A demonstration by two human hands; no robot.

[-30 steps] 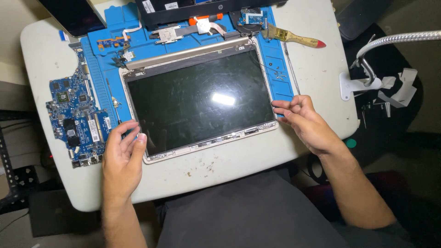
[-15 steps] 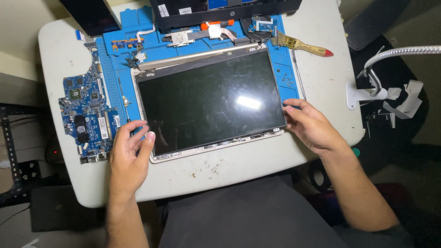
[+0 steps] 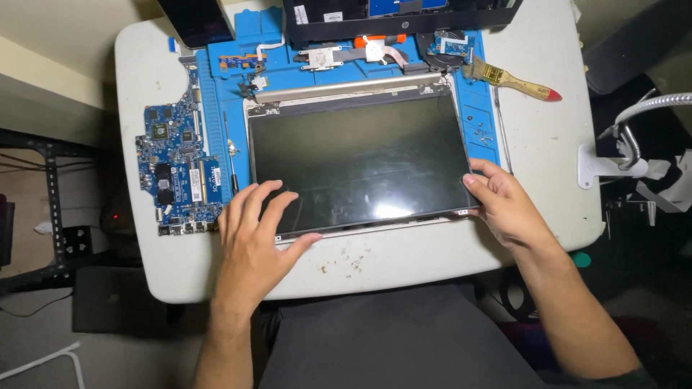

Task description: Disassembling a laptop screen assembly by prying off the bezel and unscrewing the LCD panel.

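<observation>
Under the left hand's (image 3: pixel 252 241) spread fingers (image 3: pixel 270 194), the laptop screen panel (image 3: pixel 357 162) looks glossy, dark glass with glare. Its frame at the right hand's (image 3: pixel 508 209) fingertips (image 3: pixel 470 180) is dull silver metal. Beyond the fingers lies a matt blue rubbery mat (image 3: pixel 216 108); near them, the white table (image 3: pixel 404 259) is smooth, speckled with grime.

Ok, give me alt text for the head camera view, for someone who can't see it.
Two bare hands steady a dark laptop screen panel on a blue work mat: left hand flat on its lower-left corner, right hand gripping the right edge. A blue circuit board lies left, a brush upper right.
</observation>
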